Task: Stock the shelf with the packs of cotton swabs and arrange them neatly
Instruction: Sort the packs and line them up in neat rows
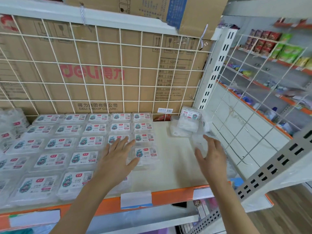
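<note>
Clear plastic packs of cotton swabs with white labels lie flat in rows on the left of the white, orange-edged shelf. A few more are heaped at the far right. The left hand rests spread and released on the near packs. The right hand is against a blurred clear pack, and I cannot tell whether it is grasping it.

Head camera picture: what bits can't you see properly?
- Pack under the left hand: the fingers cover part of its label.
- Loose packs at the back right: blurred, so the number is unclear.
- Edge packs on the left: cut off by the frame.
- Right hand: blur hides whether it holds a clear pack.
</note>
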Motion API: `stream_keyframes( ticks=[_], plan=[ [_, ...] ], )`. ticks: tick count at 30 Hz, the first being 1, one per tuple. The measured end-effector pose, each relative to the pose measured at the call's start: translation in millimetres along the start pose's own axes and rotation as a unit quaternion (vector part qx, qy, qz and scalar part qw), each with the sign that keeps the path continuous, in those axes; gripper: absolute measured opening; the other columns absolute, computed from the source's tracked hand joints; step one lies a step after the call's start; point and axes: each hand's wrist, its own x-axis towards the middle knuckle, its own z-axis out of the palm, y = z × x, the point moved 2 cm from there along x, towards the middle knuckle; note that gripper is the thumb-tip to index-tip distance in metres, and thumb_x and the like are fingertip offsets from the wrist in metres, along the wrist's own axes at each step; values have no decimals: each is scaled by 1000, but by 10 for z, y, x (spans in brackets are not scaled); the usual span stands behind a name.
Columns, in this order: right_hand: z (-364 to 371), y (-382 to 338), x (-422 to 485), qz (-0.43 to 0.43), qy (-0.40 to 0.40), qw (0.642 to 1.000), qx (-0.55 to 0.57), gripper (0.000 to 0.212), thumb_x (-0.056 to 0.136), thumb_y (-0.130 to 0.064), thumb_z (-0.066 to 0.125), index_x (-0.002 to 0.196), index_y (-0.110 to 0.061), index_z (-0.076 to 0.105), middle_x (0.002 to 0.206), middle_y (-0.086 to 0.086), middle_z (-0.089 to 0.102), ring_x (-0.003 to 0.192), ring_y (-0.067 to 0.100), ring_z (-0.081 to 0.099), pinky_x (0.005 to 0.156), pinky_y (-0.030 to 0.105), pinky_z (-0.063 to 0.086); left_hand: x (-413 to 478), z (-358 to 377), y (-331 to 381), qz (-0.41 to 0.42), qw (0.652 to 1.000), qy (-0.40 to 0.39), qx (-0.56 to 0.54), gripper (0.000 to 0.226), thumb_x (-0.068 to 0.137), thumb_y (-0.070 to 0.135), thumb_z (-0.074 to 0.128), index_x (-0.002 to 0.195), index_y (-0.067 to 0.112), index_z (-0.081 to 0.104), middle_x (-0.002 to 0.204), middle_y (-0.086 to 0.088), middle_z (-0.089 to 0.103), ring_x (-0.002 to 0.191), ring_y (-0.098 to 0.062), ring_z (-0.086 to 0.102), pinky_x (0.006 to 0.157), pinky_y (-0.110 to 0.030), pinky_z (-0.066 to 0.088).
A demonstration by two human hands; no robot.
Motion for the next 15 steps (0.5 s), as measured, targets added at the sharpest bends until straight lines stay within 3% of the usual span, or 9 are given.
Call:
stream_keyframes(
  ticks=[2, 4, 7, 10, 13, 15],
  plan=[
    [-54, 165, 92, 51, -34, 997, -52, 53, 81, -18, 68, 131, -6, 51, 126, 21, 52, 115, 41, 49, 93, 49, 38, 52, -4, 49, 50, 998, -23, -12, 77, 81, 72, 23, 148, 38, 7, 158, 11, 0, 145, -12, -8, 115, -33, -7],
    [-84, 277, 153, 106, -87, 986, -94, 60, 85, -29, 64, 139, -14, 42, 139, 15, 42, 126, 34, 39, 101, 46, 31, 111, -8, 100, 84, 996, -35, -17, 68, 91, 58, 43, 147, 41, 8, 158, 13, -1, 145, -10, -8, 115, -31, -5],
    [-75, 345, 180, 129, -142, 973, -130, 64, 87, -40, 58, 143, -20, 34, 147, 11, 32, 132, 29, 31, 106, 43, 28, 195, -5, 127, 119, 992, -41, -15, 60, 94, 45, 48, 145, 43, 17, 157, 15, 0, 144, -8, -5, 114, -27, -4],
    [-41, 365, 174, 133, -163, 969, -127, 64, 86, -38, 61, 142, -21, 35, 144, 12, 34, 126, 30, 37, 101, 41, 33, 246, 6, 112, 135, 989, -61, -18, 56, 90, 56, 42, 142, 44, 25, 156, 16, 8, 144, -7, 1, 114, -26, 0],
    [-56, 365, 180, 132, -136, 980, -64, 58, 84, -26, 65, 137, -18, 43, 137, 12, 41, 121, 29, 40, 96, 38, 36, 264, 15, 83, 145, 986, -73, -28, 84, 64, 72, 16, 141, 43, 27, 155, 14, 15, 144, -6, 6, 113, -24, 5],
    [-95, 317, 191, 120, -89, 989, 11, 52, 84, -21, 65, 132, -18, 49, 131, 8, 46, 116, 24, 44, 91, 34, 38, 268, 20, 75, 149, 986, -70, -32, 89, 60, 75, 14, 142, 43, 25, 155, 15, 14, 143, -4, 7, 112, -22, 5]
  ],
)
